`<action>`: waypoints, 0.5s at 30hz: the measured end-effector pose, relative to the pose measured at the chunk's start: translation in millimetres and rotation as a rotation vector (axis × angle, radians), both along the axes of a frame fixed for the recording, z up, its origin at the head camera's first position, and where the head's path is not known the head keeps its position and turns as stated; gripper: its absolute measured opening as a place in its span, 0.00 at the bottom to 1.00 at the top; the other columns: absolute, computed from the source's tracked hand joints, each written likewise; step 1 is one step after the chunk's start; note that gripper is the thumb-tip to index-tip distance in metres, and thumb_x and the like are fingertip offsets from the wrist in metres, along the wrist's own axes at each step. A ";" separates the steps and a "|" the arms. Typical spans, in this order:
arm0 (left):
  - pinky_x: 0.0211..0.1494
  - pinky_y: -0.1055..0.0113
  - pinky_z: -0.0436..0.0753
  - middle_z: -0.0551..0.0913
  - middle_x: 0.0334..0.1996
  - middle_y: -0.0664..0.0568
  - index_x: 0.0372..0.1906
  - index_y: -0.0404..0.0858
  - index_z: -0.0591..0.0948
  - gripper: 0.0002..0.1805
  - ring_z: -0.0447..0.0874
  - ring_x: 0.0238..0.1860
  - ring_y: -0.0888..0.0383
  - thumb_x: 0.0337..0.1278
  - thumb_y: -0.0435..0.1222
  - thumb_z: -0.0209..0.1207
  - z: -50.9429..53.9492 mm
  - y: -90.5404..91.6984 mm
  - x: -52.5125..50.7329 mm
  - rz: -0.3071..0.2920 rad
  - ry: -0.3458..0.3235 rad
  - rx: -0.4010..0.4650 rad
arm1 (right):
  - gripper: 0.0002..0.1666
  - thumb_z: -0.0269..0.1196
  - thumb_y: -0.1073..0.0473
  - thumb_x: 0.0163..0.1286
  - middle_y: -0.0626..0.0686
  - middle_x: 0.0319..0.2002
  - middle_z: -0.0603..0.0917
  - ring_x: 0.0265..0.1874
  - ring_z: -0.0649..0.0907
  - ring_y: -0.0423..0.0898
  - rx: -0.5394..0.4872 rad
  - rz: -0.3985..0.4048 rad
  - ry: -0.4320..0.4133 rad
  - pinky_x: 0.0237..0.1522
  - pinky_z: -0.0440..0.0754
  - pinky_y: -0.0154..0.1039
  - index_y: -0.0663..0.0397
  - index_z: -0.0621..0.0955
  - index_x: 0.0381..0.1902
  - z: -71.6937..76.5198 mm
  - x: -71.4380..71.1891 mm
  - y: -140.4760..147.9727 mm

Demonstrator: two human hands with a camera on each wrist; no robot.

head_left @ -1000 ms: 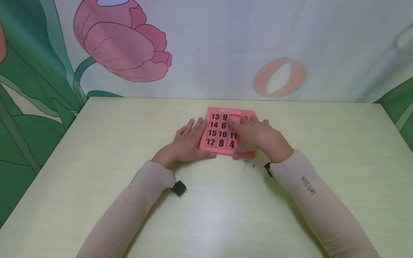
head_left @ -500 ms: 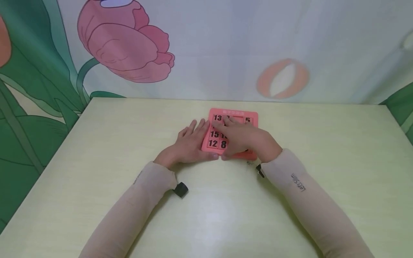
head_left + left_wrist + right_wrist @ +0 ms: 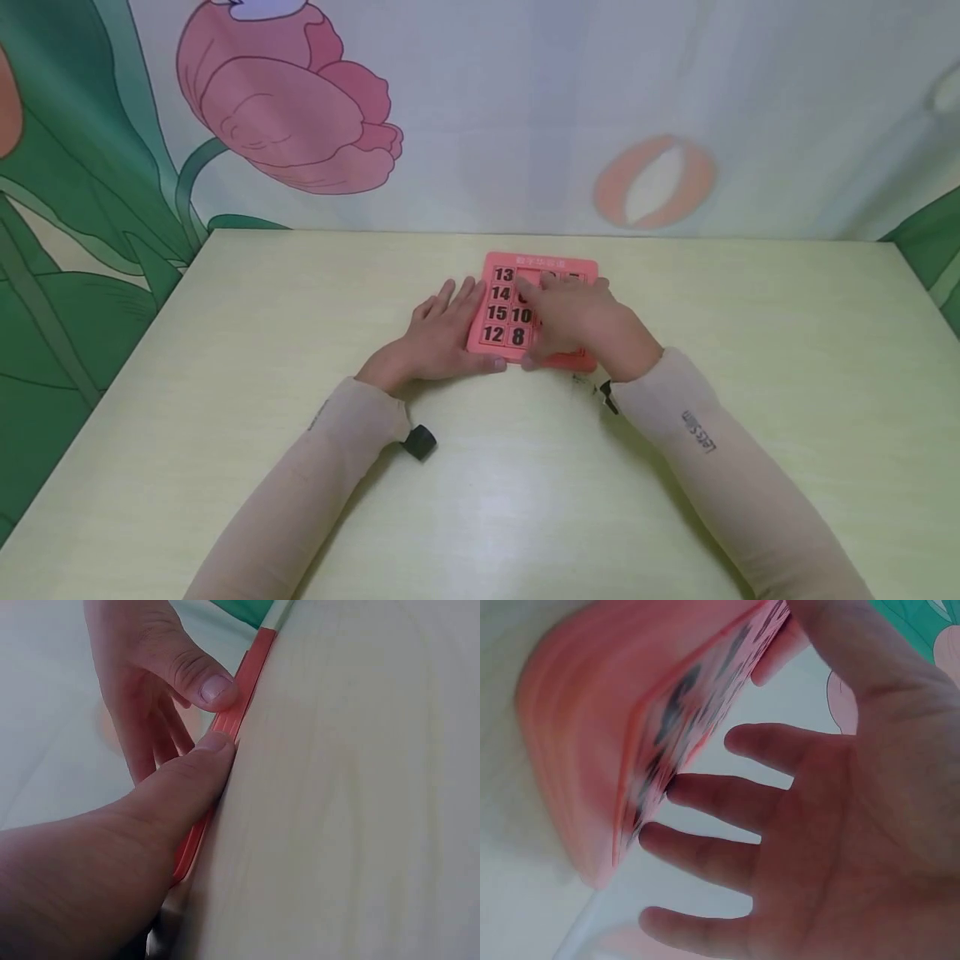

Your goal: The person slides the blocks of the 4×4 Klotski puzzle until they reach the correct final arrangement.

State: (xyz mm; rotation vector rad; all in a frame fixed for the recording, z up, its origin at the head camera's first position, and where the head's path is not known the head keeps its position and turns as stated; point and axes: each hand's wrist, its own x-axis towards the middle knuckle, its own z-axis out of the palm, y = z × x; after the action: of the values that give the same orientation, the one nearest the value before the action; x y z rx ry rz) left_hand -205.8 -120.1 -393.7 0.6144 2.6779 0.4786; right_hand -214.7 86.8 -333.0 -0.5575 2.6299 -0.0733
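Observation:
A pink sliding number puzzle (image 3: 495, 348) with black-numbered tiles lies flat near the table's far edge. In the head view, my left hand (image 3: 437, 337) rests at its left side, fingers extended along the left edge and thumb against the near edge. Over the puzzle's right half spreads my right hand (image 3: 588, 321), fingertips on or just above the top rows. In the left wrist view, the right thumb (image 3: 216, 688) touches the near edge beside the left thumb (image 3: 214, 742). A vacant slot (image 3: 528, 275) shows right of the 13 tile. My right hand hides many right-side tiles.
The pale wood-grain table (image 3: 487, 500) spreads around the puzzle on every side. Behind it hangs a white curtain (image 3: 487, 108) printed with flowers and leaves. A small black device (image 3: 420, 442) sits at my left wrist.
My right hand moves left over the puzzle, then slightly back right. The top-row 9 tile has slid right, so the vacant slot is now in the second column. My left hand stays put.

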 end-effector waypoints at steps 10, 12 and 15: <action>0.78 0.47 0.35 0.33 0.82 0.50 0.82 0.44 0.35 0.63 0.22 0.79 0.46 0.58 0.68 0.58 1.8 -1.3 0.6 -0.002 -0.017 -0.003 | 0.67 0.75 0.38 0.57 0.60 0.81 0.44 0.78 0.44 0.64 -0.050 0.045 -0.047 0.70 0.47 0.71 0.53 0.50 0.82 -4.1 -6.7 -5.5; 0.78 0.47 0.35 0.33 0.82 0.49 0.82 0.44 0.36 0.63 0.23 0.79 0.46 0.58 0.68 0.58 2.4 -1.4 0.8 -0.001 -0.014 0.000 | 0.69 0.76 0.38 0.57 0.57 0.81 0.43 0.78 0.43 0.62 -0.061 0.059 -0.062 0.71 0.47 0.70 0.52 0.49 0.82 -4.7 -10.9 -9.2; 0.78 0.48 0.35 0.33 0.82 0.50 0.82 0.44 0.36 0.63 0.23 0.79 0.46 0.57 0.68 0.58 2.8 -1.9 0.3 -0.001 -0.014 0.007 | 0.72 0.77 0.37 0.54 0.55 0.82 0.43 0.78 0.41 0.61 -0.067 0.071 -0.080 0.71 0.46 0.70 0.52 0.47 0.82 -4.8 -17.1 -14.4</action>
State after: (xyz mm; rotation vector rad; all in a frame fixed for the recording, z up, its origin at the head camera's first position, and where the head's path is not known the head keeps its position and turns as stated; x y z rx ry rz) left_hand -205.5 -122.1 -390.9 0.6115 2.6638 0.4903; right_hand -231.8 72.4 -337.8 -0.6564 2.5350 -0.1585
